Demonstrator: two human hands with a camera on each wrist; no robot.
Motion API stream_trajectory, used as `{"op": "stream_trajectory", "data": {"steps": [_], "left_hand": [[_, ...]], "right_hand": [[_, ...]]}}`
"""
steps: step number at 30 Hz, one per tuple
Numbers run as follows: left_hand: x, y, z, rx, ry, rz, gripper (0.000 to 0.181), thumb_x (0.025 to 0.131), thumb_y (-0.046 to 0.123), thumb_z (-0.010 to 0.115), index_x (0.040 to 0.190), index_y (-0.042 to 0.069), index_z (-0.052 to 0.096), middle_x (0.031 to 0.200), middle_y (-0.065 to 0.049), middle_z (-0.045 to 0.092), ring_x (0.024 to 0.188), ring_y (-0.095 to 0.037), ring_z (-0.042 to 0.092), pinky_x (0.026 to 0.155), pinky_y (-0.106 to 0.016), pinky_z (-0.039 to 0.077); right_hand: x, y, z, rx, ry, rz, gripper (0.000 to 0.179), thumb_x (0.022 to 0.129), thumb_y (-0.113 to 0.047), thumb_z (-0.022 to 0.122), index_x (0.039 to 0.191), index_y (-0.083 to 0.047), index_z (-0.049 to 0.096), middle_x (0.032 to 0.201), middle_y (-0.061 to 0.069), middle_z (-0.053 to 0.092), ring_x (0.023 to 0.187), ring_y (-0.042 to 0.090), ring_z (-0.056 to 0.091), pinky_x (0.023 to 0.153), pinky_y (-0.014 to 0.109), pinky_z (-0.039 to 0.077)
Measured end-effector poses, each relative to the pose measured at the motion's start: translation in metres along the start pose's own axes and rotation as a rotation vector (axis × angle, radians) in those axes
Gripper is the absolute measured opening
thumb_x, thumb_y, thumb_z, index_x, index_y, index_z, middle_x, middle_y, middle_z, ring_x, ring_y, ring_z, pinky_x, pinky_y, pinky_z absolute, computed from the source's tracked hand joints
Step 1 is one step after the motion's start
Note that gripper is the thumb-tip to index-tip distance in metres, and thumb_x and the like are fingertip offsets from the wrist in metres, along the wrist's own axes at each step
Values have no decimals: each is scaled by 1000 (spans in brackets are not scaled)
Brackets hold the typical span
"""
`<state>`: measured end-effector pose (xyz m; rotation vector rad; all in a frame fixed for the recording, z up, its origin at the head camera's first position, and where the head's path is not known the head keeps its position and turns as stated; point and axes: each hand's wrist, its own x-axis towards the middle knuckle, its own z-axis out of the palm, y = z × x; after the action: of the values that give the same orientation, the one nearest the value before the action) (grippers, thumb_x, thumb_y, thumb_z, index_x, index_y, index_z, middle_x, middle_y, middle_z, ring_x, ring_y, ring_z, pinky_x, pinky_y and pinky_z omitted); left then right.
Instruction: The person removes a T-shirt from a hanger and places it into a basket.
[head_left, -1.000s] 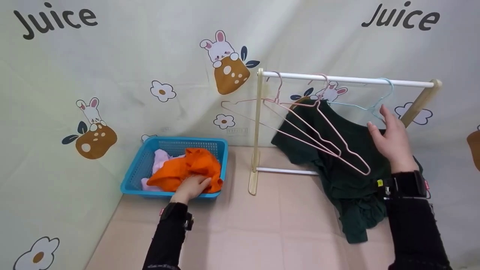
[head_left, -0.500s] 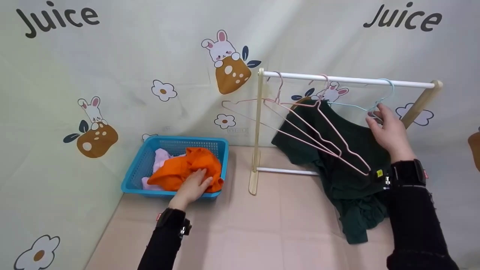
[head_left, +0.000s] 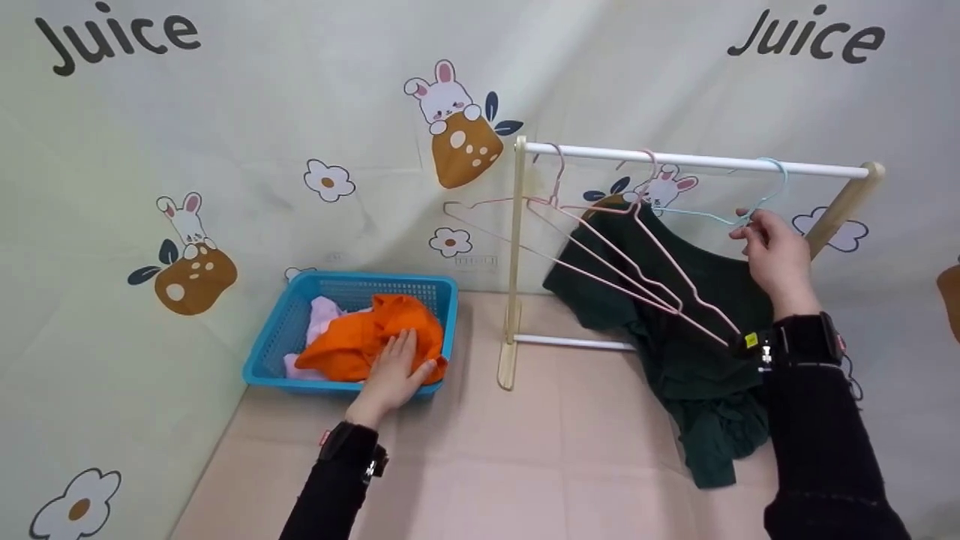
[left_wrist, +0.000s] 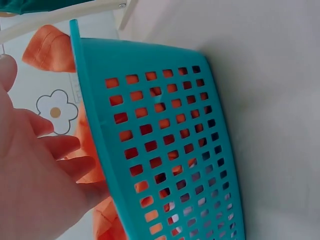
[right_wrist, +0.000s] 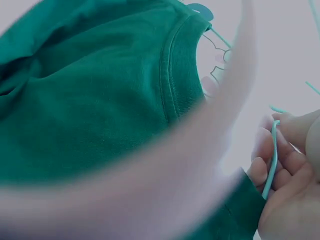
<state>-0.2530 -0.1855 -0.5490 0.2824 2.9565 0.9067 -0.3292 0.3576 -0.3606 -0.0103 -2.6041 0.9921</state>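
Note:
In the head view my left hand (head_left: 394, 376) rests with straight fingers on an orange garment (head_left: 337, 346) in a blue plastic basket (head_left: 259, 349). The left wrist view shows its fingers extended past the basket's rim (left_wrist: 95, 120). My right hand (head_left: 781, 259) pinches the light blue hanger (head_left: 701, 215) just below its hook, which loops over the rack's white rail (head_left: 720, 160). A dark green T-shirt (head_left: 675, 375) hangs tilted from this hanger, its left shoulder end covered and its lower part bunched. The right wrist view shows the hanger wire (right_wrist: 272, 160) between thumb and fingers.
Two pink hangers hang in front of the shirt, one from a left hook (head_left: 560, 169) and one from a hook (head_left: 655, 171) nearer the middle. A wooden post (head_left: 514, 262) stands between basket and shirt. Light purple cloth (head_left: 322, 316) lies under the orange garment.
My right hand has closed from open, spread fingers onto the light blue hanger. My left hand has slid slightly farther over the orange garment, its fingers straightening.

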Motion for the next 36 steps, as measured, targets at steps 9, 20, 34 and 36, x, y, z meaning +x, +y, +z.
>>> {"op": "stream_trajectory", "data": {"steps": [9, 20, 34, 36], "left_hand": [[0, 5, 11, 54, 28, 69, 78, 101, 47, 48, 157, 1, 19, 162, -21, 17, 148, -41, 11, 114, -64, 10], [0, 12, 28, 129, 83, 127, 82, 98, 56, 47, 158, 8, 19, 163, -18, 16, 149, -38, 11, 114, -65, 10], [3, 19, 33, 136, 162, 189, 81, 98, 46, 57, 158, 6, 19, 162, -19, 17, 149, -38, 11, 114, -65, 10], [3, 20, 35, 143, 170, 203, 81, 98, 46, 57, 158, 6, 20, 162, -19, 17, 149, -38, 12, 114, -65, 10]], "right_hand": [[4, -9, -7, 36, 74, 56, 38, 106, -28, 38, 127, -3, 57, 120, 14, 61, 95, 22, 47, 76, 29, 39], [-6, -13, -17, 62, 294, 39, 45, 102, -41, 49, 120, -2, 62, 103, 4, 63, 84, 0, 47, 74, 23, 39], [-51, 35, 0, 173, 258, 145, 39, 102, -40, 52, 117, -6, 62, 89, -16, 59, 79, 9, 49, 66, 21, 39], [-58, 42, 5, 171, 251, 166, 40, 102, -39, 51, 118, -5, 62, 89, -15, 59, 80, 10, 49, 67, 23, 39]]}}
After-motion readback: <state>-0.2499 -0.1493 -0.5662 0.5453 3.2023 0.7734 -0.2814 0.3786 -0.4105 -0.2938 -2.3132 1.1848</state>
